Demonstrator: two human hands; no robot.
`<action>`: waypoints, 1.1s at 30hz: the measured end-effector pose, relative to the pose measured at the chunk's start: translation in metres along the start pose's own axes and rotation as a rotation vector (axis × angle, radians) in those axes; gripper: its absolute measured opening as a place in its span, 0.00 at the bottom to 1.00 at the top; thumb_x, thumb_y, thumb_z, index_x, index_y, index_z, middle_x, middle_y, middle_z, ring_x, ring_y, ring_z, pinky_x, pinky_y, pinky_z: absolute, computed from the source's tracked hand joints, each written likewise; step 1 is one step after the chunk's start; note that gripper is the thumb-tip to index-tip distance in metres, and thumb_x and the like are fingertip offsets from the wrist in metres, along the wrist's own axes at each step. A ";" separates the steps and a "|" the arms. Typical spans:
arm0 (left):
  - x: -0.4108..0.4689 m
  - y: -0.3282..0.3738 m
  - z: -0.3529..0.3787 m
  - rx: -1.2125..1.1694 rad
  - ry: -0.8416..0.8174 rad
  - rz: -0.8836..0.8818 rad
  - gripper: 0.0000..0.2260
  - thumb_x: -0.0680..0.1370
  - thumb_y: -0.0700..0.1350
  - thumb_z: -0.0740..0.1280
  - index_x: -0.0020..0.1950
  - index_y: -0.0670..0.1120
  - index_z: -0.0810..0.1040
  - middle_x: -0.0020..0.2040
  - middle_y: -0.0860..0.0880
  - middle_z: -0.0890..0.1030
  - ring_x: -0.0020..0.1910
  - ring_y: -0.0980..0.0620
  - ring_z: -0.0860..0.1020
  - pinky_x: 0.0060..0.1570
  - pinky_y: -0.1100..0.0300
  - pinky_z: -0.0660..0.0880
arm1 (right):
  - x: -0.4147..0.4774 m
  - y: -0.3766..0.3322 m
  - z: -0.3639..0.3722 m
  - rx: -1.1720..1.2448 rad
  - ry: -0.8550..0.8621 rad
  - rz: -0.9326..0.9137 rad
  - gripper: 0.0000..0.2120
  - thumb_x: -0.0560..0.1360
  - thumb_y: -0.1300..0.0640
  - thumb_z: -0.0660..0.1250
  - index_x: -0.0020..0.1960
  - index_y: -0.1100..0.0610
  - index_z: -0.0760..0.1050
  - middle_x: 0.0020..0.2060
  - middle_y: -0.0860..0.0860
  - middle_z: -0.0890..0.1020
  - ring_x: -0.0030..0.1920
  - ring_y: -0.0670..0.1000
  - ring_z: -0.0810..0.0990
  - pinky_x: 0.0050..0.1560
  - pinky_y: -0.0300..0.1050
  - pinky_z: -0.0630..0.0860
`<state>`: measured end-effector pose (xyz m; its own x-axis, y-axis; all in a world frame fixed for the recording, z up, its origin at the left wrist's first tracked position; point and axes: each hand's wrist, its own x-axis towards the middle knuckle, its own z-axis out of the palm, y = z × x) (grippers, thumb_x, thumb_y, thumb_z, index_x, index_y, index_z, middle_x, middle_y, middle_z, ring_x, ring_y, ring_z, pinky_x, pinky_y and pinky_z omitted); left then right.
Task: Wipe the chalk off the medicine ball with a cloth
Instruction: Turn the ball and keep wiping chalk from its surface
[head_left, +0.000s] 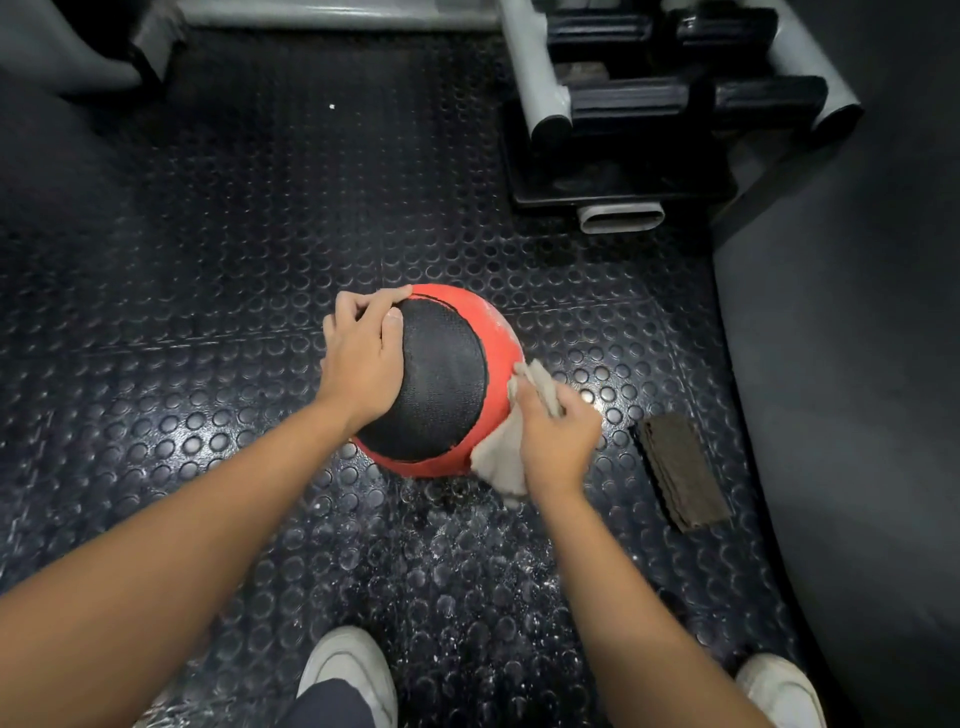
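**Wiping in progress: ball steadied, cloth at its right flank**

The ball (441, 374) sits on the floor (234, 260) at frame centre. The left hand (363, 358) lies over its upper-left side, fingers curled to the curve, holding it. The right hand (558, 441) grips the bunched cloth (498, 462) against the lower-right red panel. White chalk (493, 317) shows on the upper-right red. Judged heavy, stiff, textured, apt to roll; best held from above, palm down. Cloth soft, limp.

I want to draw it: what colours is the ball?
The medicine ball is red with a black textured panel; head view.
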<state>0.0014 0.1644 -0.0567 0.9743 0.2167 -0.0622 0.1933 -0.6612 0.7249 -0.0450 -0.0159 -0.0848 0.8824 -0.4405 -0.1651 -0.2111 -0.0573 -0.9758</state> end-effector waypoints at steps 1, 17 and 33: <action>0.000 0.000 0.000 0.001 -0.001 -0.001 0.17 0.84 0.49 0.51 0.69 0.58 0.71 0.56 0.54 0.64 0.58 0.53 0.61 0.66 0.45 0.63 | -0.012 0.006 -0.004 -0.008 0.004 0.007 0.21 0.72 0.62 0.74 0.25 0.48 0.69 0.23 0.40 0.69 0.27 0.41 0.65 0.28 0.35 0.64; 0.001 0.003 0.002 0.023 0.031 -0.009 0.17 0.84 0.48 0.51 0.69 0.57 0.72 0.57 0.53 0.65 0.57 0.51 0.62 0.62 0.49 0.63 | -0.016 0.009 -0.011 -0.016 -0.056 0.126 0.09 0.73 0.60 0.73 0.34 0.56 0.80 0.28 0.48 0.78 0.30 0.45 0.73 0.30 0.42 0.73; -0.001 0.003 0.004 0.048 0.040 -0.004 0.17 0.83 0.47 0.51 0.69 0.55 0.72 0.59 0.48 0.66 0.57 0.50 0.62 0.57 0.56 0.60 | -0.020 0.022 -0.003 -0.042 0.080 0.128 0.12 0.73 0.60 0.72 0.34 0.59 0.73 0.30 0.48 0.75 0.30 0.43 0.70 0.31 0.42 0.73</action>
<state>0.0012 0.1594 -0.0575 0.9684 0.2468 -0.0367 0.2030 -0.6941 0.6907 -0.0685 -0.0107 -0.1023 0.8111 -0.5168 -0.2739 -0.3385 -0.0327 -0.9404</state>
